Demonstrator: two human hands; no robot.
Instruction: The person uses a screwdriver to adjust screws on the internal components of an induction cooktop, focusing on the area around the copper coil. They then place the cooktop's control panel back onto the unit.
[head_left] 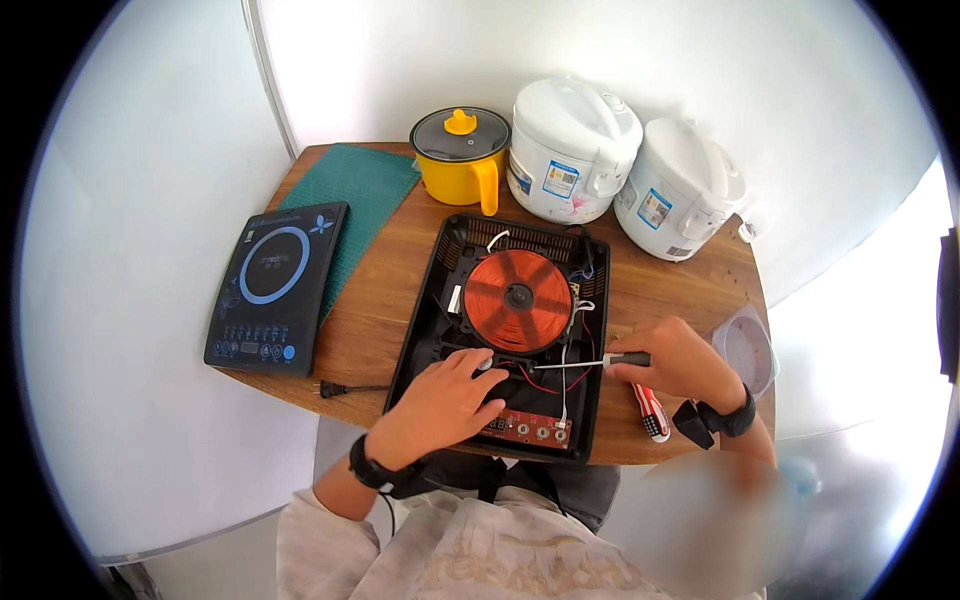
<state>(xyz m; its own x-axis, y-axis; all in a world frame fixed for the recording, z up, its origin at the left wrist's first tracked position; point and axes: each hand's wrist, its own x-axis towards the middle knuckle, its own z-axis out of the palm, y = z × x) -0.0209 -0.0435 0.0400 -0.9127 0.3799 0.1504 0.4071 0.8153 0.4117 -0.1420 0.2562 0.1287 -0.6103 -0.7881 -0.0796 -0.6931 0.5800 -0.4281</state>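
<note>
This looks like a small repair workspace: an opened cooktop [450,332] with its copper coil [500,315] bare, a screwdriver [630,358] and a green cutting mat [350,185] share a wooden surface [385,270] with rice cookers [575,150], beside plain white walls [150,250].

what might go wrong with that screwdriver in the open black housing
The screwdriver in the right hand could slip and scratch the nearby copper-coloured coil or snag the thin red wire. The left hand, close to the tip, might get jabbed.
</note>
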